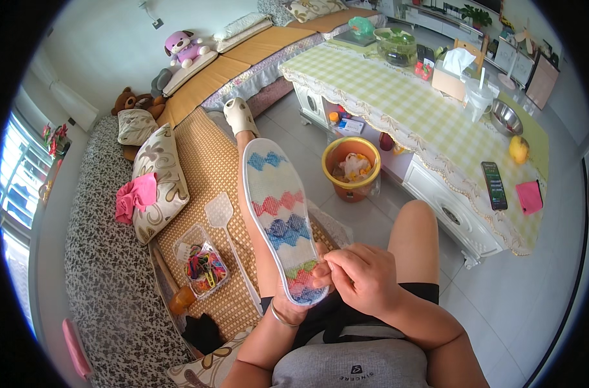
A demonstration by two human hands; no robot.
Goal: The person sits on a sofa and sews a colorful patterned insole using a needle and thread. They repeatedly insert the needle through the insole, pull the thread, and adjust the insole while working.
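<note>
A shoe insole [288, 228] with a white bound edge is held up over my lap, its toe end pointing away. Zigzag bands of blue, red, green and pink stitching cross its pale mesh face. From underneath, my left hand [294, 303] grips the heel end, with fingertips showing at the right edge. My right hand [360, 276] is at that same edge beside the heel, thumb and forefinger pinched together. Whether a needle or thread lies in the pinch is too small to see.
On the woven seat mat [202, 160] at left lie a clear plastic box [202, 262] of colourful threads, a white fly swatter [221, 213] and a wooden-handled tool [170, 281]. An orange bin [351, 191] stands ahead. The cloth-covered table [420, 116] at right bears a phone [494, 185] and mango [518, 149].
</note>
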